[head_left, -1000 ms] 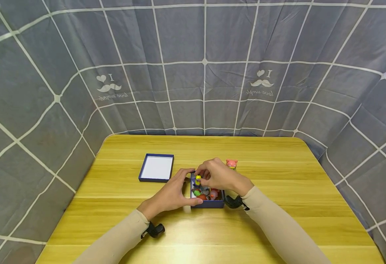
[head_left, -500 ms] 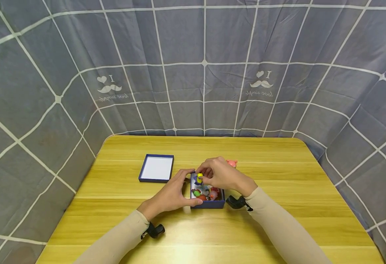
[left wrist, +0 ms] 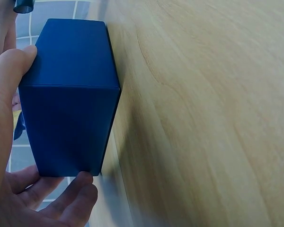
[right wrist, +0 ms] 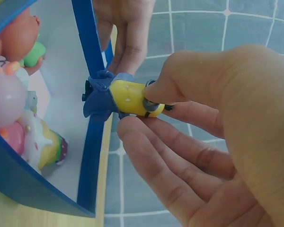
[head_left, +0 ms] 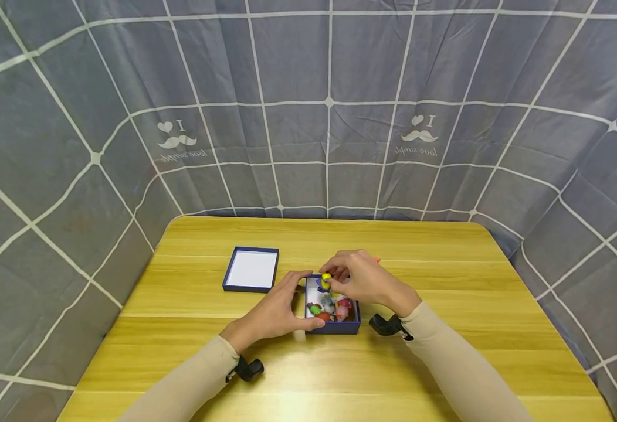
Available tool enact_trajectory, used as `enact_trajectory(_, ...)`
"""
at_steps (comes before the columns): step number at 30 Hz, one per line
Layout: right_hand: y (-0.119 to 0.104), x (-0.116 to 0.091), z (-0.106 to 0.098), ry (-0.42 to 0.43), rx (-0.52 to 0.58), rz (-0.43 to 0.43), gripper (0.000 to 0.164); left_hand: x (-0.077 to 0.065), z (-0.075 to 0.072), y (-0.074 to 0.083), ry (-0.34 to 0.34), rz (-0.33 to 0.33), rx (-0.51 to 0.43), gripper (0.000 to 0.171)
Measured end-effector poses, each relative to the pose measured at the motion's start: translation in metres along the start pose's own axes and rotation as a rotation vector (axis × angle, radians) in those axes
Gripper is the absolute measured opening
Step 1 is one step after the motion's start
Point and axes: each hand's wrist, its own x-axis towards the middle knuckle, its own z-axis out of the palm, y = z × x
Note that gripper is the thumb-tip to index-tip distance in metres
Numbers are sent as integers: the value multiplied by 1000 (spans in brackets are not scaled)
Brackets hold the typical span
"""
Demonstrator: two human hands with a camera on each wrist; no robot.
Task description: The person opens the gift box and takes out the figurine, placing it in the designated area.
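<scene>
A blue box (head_left: 334,329) with a white inside stands on the table, several small toy figures in its near part. My left hand (head_left: 277,310) holds it by the left end, thumb on the near wall and fingers at the far side. Above the far part of the box my right hand (head_left: 365,282) pinches a yellow minion figurine (right wrist: 128,97) in blue clothing by its goggled head. In the right wrist view its blue lower end overlaps the box's rim. Inside are a lilac figure (right wrist: 9,97), an orange-brown one (right wrist: 20,37) and a white-and-yellow one (right wrist: 40,139).
A blue lid (head_left: 251,269) with a white inside lies left of the box on the wooden table (head_left: 446,264). Behind my right hand only a sliver of a pink toy (head_left: 377,259) shows. A grey checked curtain (head_left: 298,129) surrounds the table.
My right hand has drawn the minion figurine upward and to the right. More of the box's white floor shows, and the pink toy behind is now mostly hidden. My left hand keeps its place.
</scene>
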Motion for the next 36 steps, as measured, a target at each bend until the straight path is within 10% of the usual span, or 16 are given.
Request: enact_trajectory(36, 17, -31, -35, 132, -55, 43, 24, 0, 1, 2, -2, -25, -6, 117)
